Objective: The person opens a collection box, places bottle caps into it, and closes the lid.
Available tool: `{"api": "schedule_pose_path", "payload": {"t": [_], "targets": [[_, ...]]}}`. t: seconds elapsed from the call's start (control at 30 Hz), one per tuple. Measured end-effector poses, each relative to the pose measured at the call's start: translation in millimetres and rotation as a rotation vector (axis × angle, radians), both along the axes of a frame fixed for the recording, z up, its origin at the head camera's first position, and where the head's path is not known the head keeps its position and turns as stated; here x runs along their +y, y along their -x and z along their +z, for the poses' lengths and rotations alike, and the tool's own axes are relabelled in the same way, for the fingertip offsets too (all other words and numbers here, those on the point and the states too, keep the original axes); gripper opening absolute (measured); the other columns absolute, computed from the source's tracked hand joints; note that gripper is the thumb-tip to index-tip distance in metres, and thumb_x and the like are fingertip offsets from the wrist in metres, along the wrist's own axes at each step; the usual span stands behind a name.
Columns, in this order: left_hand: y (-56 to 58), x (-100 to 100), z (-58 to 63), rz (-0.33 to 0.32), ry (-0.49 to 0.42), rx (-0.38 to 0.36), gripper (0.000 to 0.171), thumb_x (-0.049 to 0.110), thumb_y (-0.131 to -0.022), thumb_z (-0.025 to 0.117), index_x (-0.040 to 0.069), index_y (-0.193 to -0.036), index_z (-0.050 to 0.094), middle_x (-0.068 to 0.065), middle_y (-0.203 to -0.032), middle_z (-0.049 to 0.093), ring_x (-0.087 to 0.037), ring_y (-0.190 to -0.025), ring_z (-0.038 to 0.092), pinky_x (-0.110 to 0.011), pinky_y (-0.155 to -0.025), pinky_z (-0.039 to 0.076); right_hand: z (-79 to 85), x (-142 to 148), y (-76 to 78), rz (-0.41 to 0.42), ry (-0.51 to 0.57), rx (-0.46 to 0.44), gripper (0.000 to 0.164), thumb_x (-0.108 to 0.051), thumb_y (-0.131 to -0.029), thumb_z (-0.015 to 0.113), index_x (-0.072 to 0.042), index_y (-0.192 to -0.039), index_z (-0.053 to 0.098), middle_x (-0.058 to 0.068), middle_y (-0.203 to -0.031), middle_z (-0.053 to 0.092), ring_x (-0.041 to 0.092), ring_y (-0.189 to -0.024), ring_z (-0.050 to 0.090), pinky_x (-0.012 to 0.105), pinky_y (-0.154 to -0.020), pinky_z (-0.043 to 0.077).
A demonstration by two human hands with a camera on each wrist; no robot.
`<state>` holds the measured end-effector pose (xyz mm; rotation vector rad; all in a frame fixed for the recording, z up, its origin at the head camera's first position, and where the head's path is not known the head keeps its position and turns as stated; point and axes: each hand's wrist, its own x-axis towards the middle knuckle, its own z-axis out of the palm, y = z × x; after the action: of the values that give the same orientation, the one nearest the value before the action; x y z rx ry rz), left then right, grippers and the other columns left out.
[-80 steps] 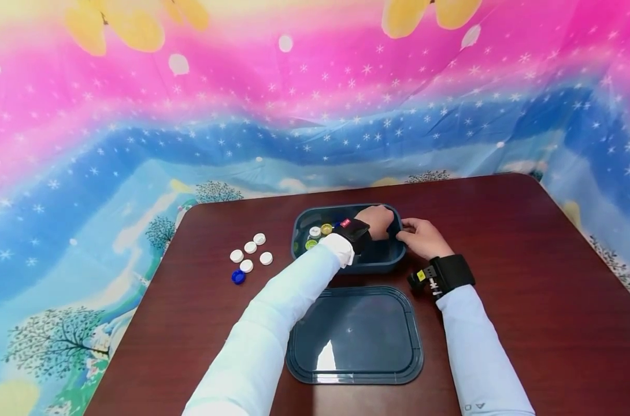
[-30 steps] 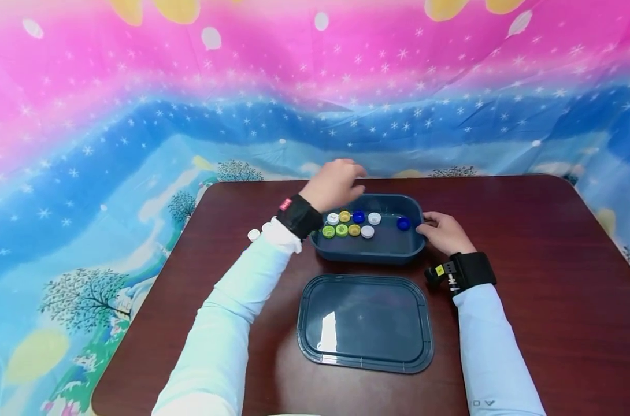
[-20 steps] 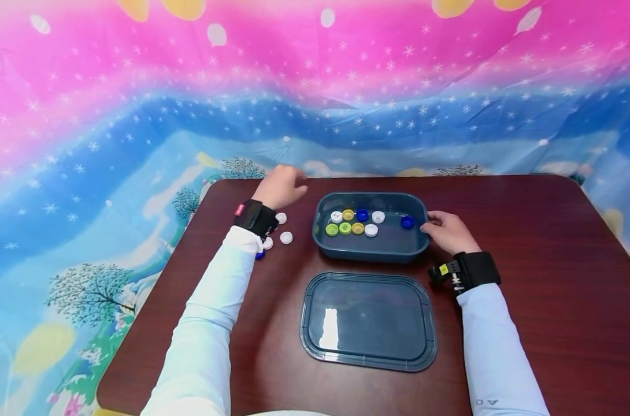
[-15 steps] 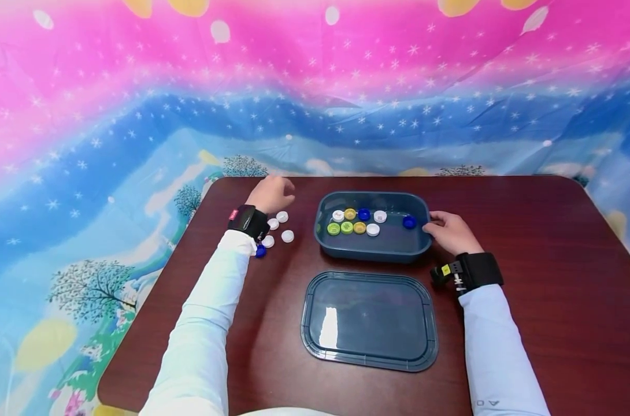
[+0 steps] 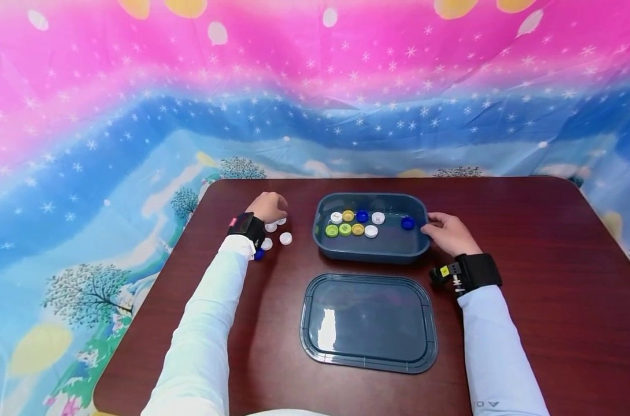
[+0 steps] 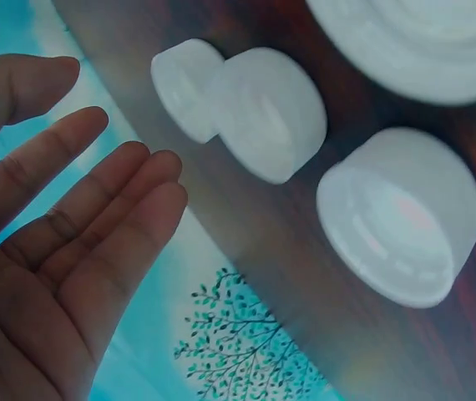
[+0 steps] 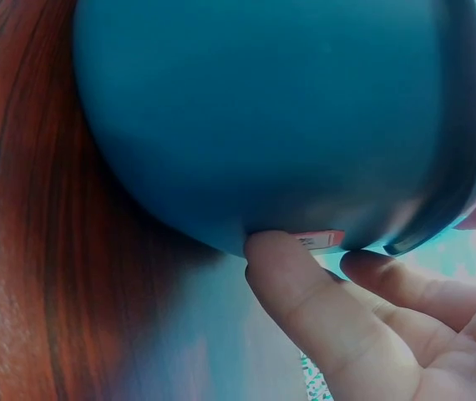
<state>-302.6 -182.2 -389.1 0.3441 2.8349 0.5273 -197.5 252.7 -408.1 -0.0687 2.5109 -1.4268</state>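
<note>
My left hand (image 5: 267,207) hovers over a cluster of white bottle caps (image 5: 286,238) left of the box. In the left wrist view its fingers (image 6: 113,242) are extended and hold nothing, with white caps (image 6: 401,217) beside them on the table. A blue bottle cap (image 5: 259,254) lies partly behind the left wrist. My right hand (image 5: 450,232) grips the right end of a dark blue-grey plastic box (image 5: 372,255), thumb at the rim and fingers against the outer wall. Inside lie white, yellow and green caps (image 5: 332,230) in two rows, and a separate blue cap (image 5: 407,223) near the right end.
The box's flat lid (image 5: 367,320) lies on the table in front of it. The dark red wooden table (image 5: 544,289) extends to the right. A patterned cloth (image 5: 315,115) hangs behind the table and along both sides.
My left hand has come out of the box, leaving a blue cap at its right end, then swung left and lowered toward the white caps. My right hand stays at the box.
</note>
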Motion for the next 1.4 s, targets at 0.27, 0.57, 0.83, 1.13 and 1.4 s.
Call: {"api": "schedule_pose_path", "payload": {"t": [0.27, 0.57, 0.83, 1.13, 1.4], "targets": [[4.5, 2.2, -14.1, -0.002, 0.052, -0.003, 0.031, 0.011, -0.085, 0.069, 0.002, -0.115, 0.07, -0.015, -0.112, 0.067, -0.031, -0.101, 0.062, -0.044, -0.089, 0.049, 0.0, -2.7, -1.2, -0.002, 0.003, -0.006, 0.059, -0.021, -0.103, 0.045, 0.006, -0.151, 0.022, 0.032, -0.137, 0.043, 0.04, -0.114, 0.055, 0.049, -0.095, 0.047], [2.1, 4.8, -13.6, -0.004, 0.1, -0.017, 0.034, 0.004, -0.083, 0.068, 0.001, -0.117, 0.069, -0.016, -0.116, 0.066, -0.032, -0.105, 0.062, -0.044, -0.09, 0.049, 1.6, -2.3, 0.0, -0.002, 0.019, -0.005, 0.059, -0.022, -0.103, 0.045, 0.006, -0.15, 0.023, 0.031, -0.135, 0.046, 0.039, -0.112, 0.057, 0.047, -0.093, 0.048], [-2.4, 8.8, -9.2, -0.039, 0.134, 0.031, 0.028, 0.0, -0.084, 0.066, -0.001, -0.112, 0.071, -0.018, -0.112, 0.067, -0.032, -0.102, 0.063, -0.042, -0.09, 0.05, 1.3, -1.0, 1.6, -0.003, -0.002, -0.002, 0.059, -0.023, -0.103, 0.045, 0.006, -0.15, 0.024, 0.031, -0.135, 0.046, 0.038, -0.113, 0.057, 0.047, -0.093, 0.048], [1.1, 9.7, -9.3, -0.063, 0.144, 0.069, 0.024, -0.001, -0.084, 0.064, -0.001, -0.106, 0.073, -0.017, -0.106, 0.069, -0.032, -0.098, 0.064, -0.043, -0.087, 0.051, 0.4, -0.1, 1.2, -0.014, -0.01, -0.009, 0.058, -0.021, -0.103, 0.045, 0.006, -0.15, 0.024, 0.03, -0.136, 0.045, 0.039, -0.114, 0.056, 0.048, -0.094, 0.047], [0.8, 14.9, 12.5, -0.095, 0.149, 0.191, 0.02, 0.0, -0.082, 0.059, 0.0, -0.094, 0.075, -0.013, -0.094, 0.071, -0.03, -0.089, 0.066, -0.042, -0.082, 0.051, 1.0, -1.0, 1.5, -0.018, 0.005, -0.015, 0.058, -0.021, -0.103, 0.044, 0.007, -0.15, 0.023, 0.031, -0.135, 0.045, 0.039, -0.113, 0.056, 0.048, -0.093, 0.048]]}}
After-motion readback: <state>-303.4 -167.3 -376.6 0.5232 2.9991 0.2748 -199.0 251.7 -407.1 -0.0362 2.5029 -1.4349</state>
